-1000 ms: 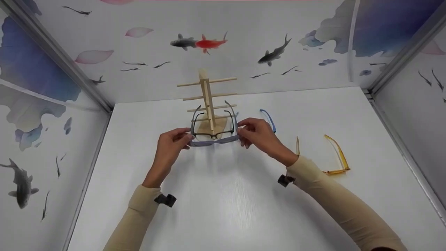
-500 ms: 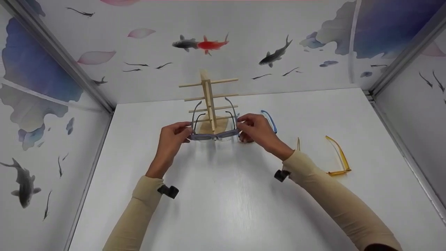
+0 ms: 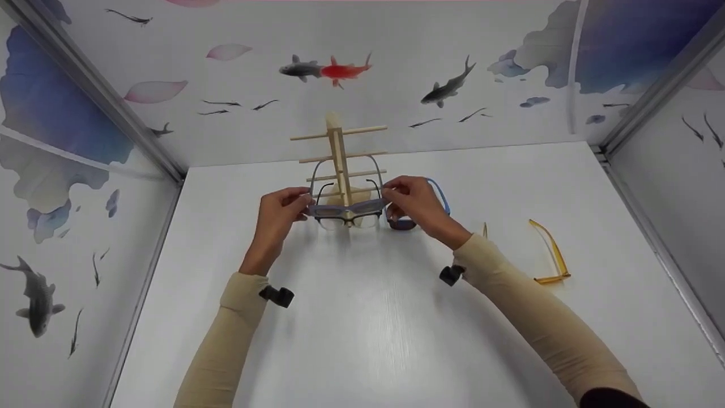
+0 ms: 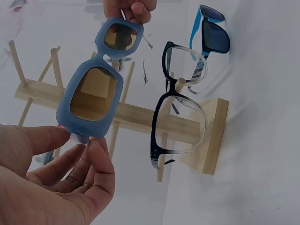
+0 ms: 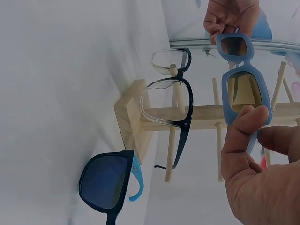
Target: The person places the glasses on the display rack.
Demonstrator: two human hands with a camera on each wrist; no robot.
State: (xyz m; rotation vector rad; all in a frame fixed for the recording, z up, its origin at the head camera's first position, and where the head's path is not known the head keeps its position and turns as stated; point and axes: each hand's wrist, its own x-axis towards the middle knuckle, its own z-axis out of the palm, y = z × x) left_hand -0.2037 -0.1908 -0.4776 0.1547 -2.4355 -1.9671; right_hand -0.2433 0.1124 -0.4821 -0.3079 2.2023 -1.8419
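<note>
Both hands hold a pair of blue-grey sunglasses point(image 4: 89, 124) with brown lenses, in front of a wooden glasses stand point(image 3: 334, 136). My left hand point(image 3: 276, 218) pinches one end of the frame near the hinge. At the other end, my right hand point(image 3: 417, 203) pinches the frame between thumb and fingers. The temples are unfolded and point toward the stand's pegs. In the wrist views the sunglasses are apart from the stand's post. Black-and-clear eyeglasses point(image 4: 156, 124) sit on the stand's lowest level, below the sunglasses in my hands.
Blue sunglasses point(image 5: 104, 182) with dark lenses stand on the white table point(image 3: 362, 340), right of the stand and partly behind my right hand. Yellow glasses point(image 3: 554, 258) lie farther right, partly covered by my right sleeve. Printed walls point(image 3: 391, 34) enclose the table's back and sides.
Both hands have moved the blue-grey sunglasses away from me, toward the stand. In the head view their front has passed from below the black-and-clear eyeglasses' front to above it.
</note>
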